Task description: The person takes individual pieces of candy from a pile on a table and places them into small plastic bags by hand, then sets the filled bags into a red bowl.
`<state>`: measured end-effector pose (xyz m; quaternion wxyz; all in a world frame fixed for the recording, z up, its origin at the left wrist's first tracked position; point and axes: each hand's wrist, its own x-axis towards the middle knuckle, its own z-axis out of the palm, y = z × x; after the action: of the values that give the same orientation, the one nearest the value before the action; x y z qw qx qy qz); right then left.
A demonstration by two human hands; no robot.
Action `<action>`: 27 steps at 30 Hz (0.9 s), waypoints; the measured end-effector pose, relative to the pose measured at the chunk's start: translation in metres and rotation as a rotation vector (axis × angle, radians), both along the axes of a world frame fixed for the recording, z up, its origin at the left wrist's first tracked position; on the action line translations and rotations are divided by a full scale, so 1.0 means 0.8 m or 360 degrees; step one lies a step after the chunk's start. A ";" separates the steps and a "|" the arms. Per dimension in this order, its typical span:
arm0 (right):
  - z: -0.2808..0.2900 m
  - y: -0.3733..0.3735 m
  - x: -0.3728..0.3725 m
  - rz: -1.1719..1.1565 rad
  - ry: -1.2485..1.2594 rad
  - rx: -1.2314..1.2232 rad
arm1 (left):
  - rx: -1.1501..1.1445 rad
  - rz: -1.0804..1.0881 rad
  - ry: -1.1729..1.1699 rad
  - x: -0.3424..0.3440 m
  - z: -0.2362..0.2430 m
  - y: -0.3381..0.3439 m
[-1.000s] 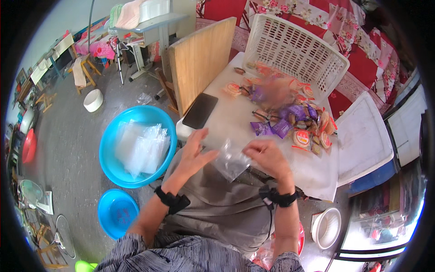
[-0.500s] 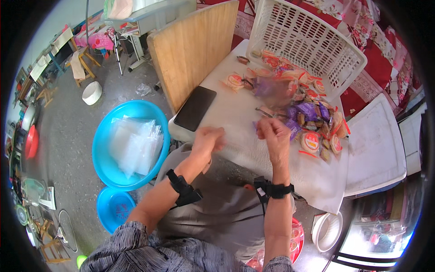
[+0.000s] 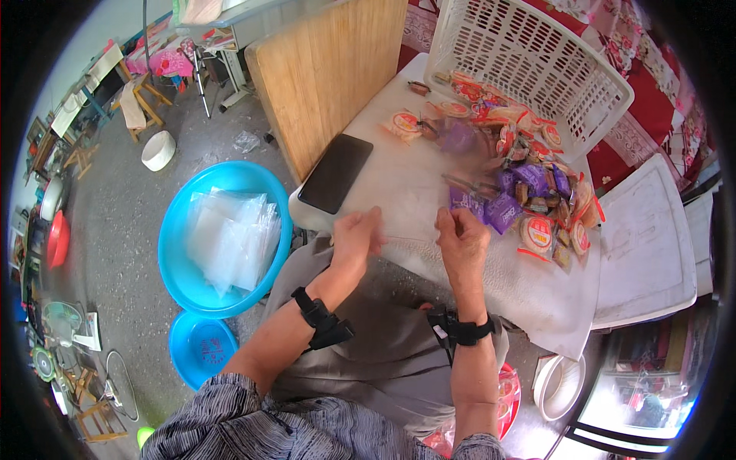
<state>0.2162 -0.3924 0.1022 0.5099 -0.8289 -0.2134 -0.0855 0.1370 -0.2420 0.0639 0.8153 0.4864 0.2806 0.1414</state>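
My left hand (image 3: 356, 239) is held over my lap at the table's near edge, fingers curled together. Just right of it, my right hand (image 3: 463, 239) pinches thumb and fingers close to the purple packets (image 3: 502, 212). Whatever either hand holds, if anything, is too faint to make out. Beyond my right hand lies a heap of small wrapped snacks: purple packets, round pale cakes (image 3: 536, 234) in clear red-edged wrappers, and small brown pieces. A black phone (image 3: 335, 174) lies on the pale-covered table (image 3: 406, 180), past my left hand.
A white slatted basket (image 3: 537, 65) leans behind the heap. Beside the phone, a wooden board (image 3: 326, 88) stands upright. On the floor at left, a blue basin (image 3: 170, 257) holds clear plastic bags (image 3: 230, 241); a smaller blue basin (image 3: 184, 345) sits nearer. At right is a white tray-like panel (image 3: 648, 238).
The view has shifted slightly. Both hands keep nearly the same places, and my right hand's fingers stay pinched. The heap looks much the same.
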 end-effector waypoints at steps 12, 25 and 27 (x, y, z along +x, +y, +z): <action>0.003 -0.001 -0.039 0.0264 0.1105 0.0527 | 0.0172 0.0057 -0.0042 -0.002 0.013 -0.012; -0.018 0.021 -0.020 -0.0055 -0.0285 -0.0355 | 0.1074 -0.0022 -0.0123 -0.010 0.011 -0.020; -0.017 0.020 -0.018 -0.0083 -0.0420 -0.0481 | 0.1677 0.0319 -0.0224 -0.013 0.008 -0.020</action>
<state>0.2016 -0.3767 0.0886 0.3448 -0.8829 -0.2672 -0.1736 0.1269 -0.2581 0.0703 0.4603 0.7897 0.1613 0.3722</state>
